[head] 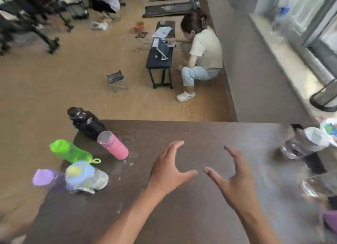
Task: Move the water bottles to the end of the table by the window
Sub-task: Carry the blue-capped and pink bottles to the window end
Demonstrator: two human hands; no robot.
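Note:
Several water bottles stand at the left end of the dark brown table (182, 216): a black bottle (85, 122), a pink bottle (113, 145), a green bottle (71, 151), a purple bottle (46, 177) and a pale blue and white bottle (85, 177). My left hand (170, 168) and my right hand (232, 178) hover over the middle of the table, fingers spread, holding nothing. Both hands are well to the right of the bottles. Two clear bottles (299, 145) (319, 186) stand at the right end, nearest the window (300, 15).
A white plastic bag (326, 132) lies at the table's right end. Beyond the table a person (202, 57) crouches beside a low dark bench (160, 57), with a small folding stool (115, 79) on the floor. A grey wall and windowsill (284, 61) run along the right.

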